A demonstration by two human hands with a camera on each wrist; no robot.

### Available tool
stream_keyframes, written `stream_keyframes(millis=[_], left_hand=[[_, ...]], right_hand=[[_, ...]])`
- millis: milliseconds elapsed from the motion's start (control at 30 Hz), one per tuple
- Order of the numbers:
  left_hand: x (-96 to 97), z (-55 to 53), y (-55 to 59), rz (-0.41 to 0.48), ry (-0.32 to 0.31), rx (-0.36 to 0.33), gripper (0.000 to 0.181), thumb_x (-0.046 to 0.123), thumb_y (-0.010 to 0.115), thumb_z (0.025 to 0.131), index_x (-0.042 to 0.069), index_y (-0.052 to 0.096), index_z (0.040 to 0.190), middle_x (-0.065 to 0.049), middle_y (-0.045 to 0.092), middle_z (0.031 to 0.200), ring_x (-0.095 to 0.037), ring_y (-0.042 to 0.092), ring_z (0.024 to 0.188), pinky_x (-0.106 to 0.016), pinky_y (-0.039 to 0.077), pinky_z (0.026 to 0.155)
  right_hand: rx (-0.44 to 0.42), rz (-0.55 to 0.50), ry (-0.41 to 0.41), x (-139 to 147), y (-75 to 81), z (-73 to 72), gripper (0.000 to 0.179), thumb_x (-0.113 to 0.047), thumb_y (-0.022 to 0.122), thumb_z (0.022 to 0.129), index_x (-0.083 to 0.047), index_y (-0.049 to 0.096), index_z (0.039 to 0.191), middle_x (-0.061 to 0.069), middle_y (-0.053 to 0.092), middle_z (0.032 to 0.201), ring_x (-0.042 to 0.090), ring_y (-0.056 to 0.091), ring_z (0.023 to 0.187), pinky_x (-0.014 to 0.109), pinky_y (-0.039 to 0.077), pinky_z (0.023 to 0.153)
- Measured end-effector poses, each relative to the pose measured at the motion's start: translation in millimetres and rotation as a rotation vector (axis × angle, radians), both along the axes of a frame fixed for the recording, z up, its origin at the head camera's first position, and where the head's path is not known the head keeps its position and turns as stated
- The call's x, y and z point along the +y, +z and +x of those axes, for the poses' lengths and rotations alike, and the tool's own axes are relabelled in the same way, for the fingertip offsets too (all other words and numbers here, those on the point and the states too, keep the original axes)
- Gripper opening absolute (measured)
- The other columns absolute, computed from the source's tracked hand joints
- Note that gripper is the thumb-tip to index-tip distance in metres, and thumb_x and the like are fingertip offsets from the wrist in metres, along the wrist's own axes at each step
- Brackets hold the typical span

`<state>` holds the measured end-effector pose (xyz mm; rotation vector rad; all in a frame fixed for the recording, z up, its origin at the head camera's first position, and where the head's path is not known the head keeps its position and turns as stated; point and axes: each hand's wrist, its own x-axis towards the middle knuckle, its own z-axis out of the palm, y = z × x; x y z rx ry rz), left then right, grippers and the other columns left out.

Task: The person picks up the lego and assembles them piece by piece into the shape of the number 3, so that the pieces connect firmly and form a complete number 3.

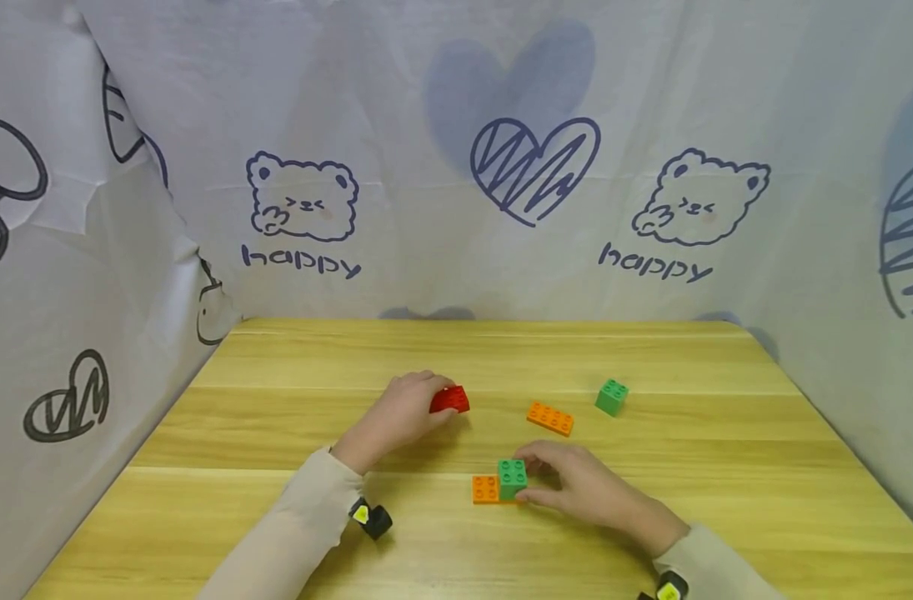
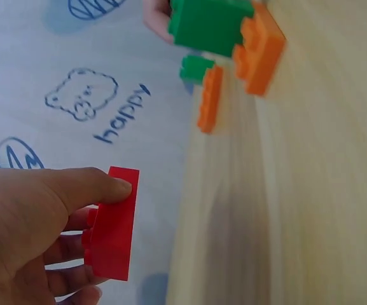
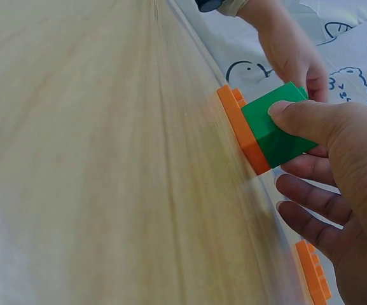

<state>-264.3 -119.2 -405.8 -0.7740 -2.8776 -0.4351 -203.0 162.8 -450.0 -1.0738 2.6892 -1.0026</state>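
Observation:
My left hand [image 1: 403,414] pinches a red toy building brick [image 2: 114,232] between thumb and fingers, its studs turned toward the fingers in the left wrist view. Front and centre on the table, a green brick [image 1: 512,479] stands on the right half of a flat orange brick [image 1: 485,490], whose left studs show. Thumb and fingers of my right hand [image 1: 579,485] grip that green brick from the right; in the right wrist view the thumb lies on its side face.
Behind the stacked pair lies another flat orange brick [image 1: 549,418]. Farther back to the right stands a second green brick [image 1: 612,397]. The wooden table [image 1: 276,358] is bounded by a white cloth [image 1: 418,275] with drawings at the back and sides.

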Motion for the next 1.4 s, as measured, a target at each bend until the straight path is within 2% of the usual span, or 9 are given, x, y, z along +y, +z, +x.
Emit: stream_keyframes(millis=[267,433,567,800,1033,1233,1400], left_hand=[[10.6,18.0,17.4,0.038,-0.099,-0.028,0.041,0.031,0.072,0.09,0.009,0.064,0.125,-0.007,0.064,0.108,-0.022,0.058,0.089,-0.039,0.049,0.082],[14.9,26.3,23.1,0.054,-0.129,-0.051,0.042,0.032,0.072,0.091,0.01,0.063,0.125,-0.005,0.064,0.107,-0.019,0.058,0.087,-0.034,0.051,0.078],[18.1,31.0,25.9,0.05,-0.179,-0.056,0.041,0.031,0.072,0.091,0.01,0.064,0.125,-0.005,0.065,0.109,-0.017,0.058,0.087,-0.032,0.052,0.077],[22.6,36.9,27.2,0.014,-0.27,-0.031,0.041,0.032,0.072,0.091,0.01,0.064,0.124,-0.003,0.067,0.11,-0.017,0.06,0.091,-0.031,0.052,0.081],[26.2,41.3,26.6,0.022,-0.336,-0.017,0.038,0.029,0.071,0.092,0.011,0.064,0.124,-0.002,0.067,0.111,-0.015,0.06,0.093,-0.029,0.052,0.08],[29.8,44.7,25.3,0.04,-0.364,-0.066,0.043,0.033,0.072,0.091,0.012,0.063,0.127,-0.002,0.066,0.11,-0.012,0.058,0.091,-0.022,0.049,0.075],[33.4,47.0,22.9,0.022,-0.37,-0.094,0.041,0.033,0.071,0.092,0.014,0.063,0.127,0.0,0.065,0.11,-0.01,0.057,0.093,-0.022,0.049,0.078]], right_hand=[[-0.001,0.002,0.002,0.7,-0.4,0.2,0.049,-0.051,0.066,0.089,-0.017,0.061,0.124,-0.011,0.063,0.113,0.008,0.061,0.099,0.031,0.052,0.087],[0.005,0.0,0.004,0.7,-0.2,-0.7,0.05,-0.051,0.066,0.089,-0.017,0.061,0.124,-0.01,0.064,0.113,0.008,0.061,0.099,0.031,0.052,0.086],[0.016,-0.008,0.011,0.9,-0.9,-1.2,0.049,-0.05,0.066,0.089,-0.016,0.061,0.124,-0.01,0.064,0.113,0.008,0.061,0.098,0.03,0.052,0.086],[0.023,-0.038,0.034,1.1,-1.9,-1.5,0.044,-0.047,0.067,0.09,-0.017,0.061,0.122,-0.011,0.064,0.111,0.009,0.062,0.097,0.03,0.053,0.085],[0.039,-0.033,0.027,0.4,-2.2,-2.0,0.046,-0.047,0.067,0.089,-0.016,0.062,0.122,-0.01,0.065,0.111,0.008,0.062,0.097,0.029,0.053,0.085],[0.028,-0.023,0.011,-0.4,-0.1,-1.7,0.047,-0.047,0.068,0.089,-0.015,0.062,0.123,-0.011,0.065,0.11,0.009,0.062,0.096,0.03,0.053,0.085],[0.021,-0.037,0.013,-1.0,-0.4,-1.6,0.044,-0.045,0.069,0.089,-0.016,0.063,0.121,-0.012,0.065,0.107,0.009,0.063,0.095,0.03,0.053,0.084]])
